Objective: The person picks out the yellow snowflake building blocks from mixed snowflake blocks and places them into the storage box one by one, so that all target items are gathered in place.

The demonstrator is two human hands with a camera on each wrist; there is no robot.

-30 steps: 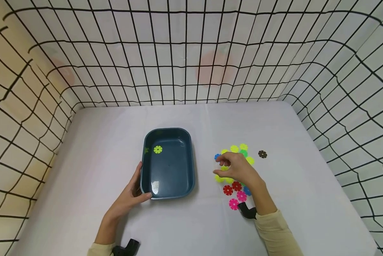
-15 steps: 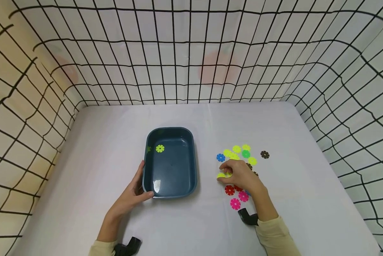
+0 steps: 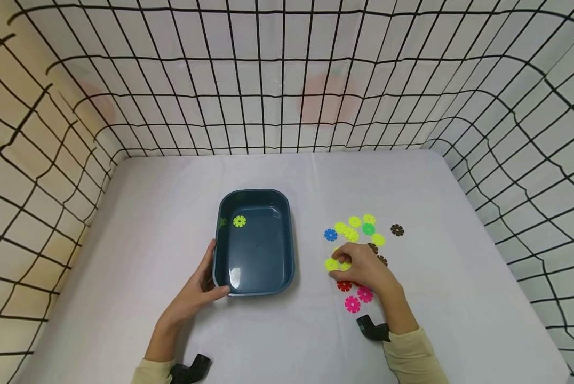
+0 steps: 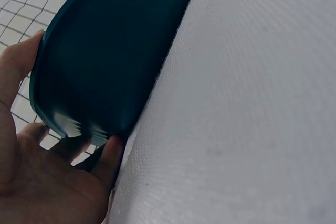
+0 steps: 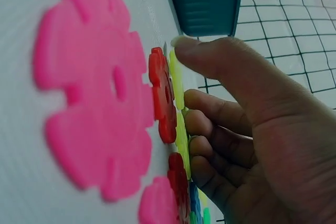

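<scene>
My left hand [image 3: 197,296] grips the near left corner of a dark blue plastic tray [image 3: 263,250], thumb at the front rim and fingers along the outer left wall. One yellow notched disc [image 3: 239,221] lies inside the tray. Over the loose discs on the table, my right hand [image 3: 366,266] is low, its fingertips and thumb around a yellow disc [image 3: 345,266]. Just left of those fingertips is another yellow disc [image 3: 332,265]. The right wrist view shows a gap between thumb and index finger, with the thumb tip [image 5: 185,48] right at a yellow disc's edge.
Yellow discs [image 3: 355,221], a blue disc [image 3: 331,234], a green disc [image 3: 368,229] and brown discs [image 3: 397,230] lie beyond the right hand. Nearer are red [image 3: 344,286] and pink discs [image 3: 352,304]. A black wire grid [image 3: 282,96] encloses the white table [image 3: 172,181].
My right hand has come down toward the near part of the disc group, uncovering several farther yellow discs. The left hand keeps its grip on the tray.
</scene>
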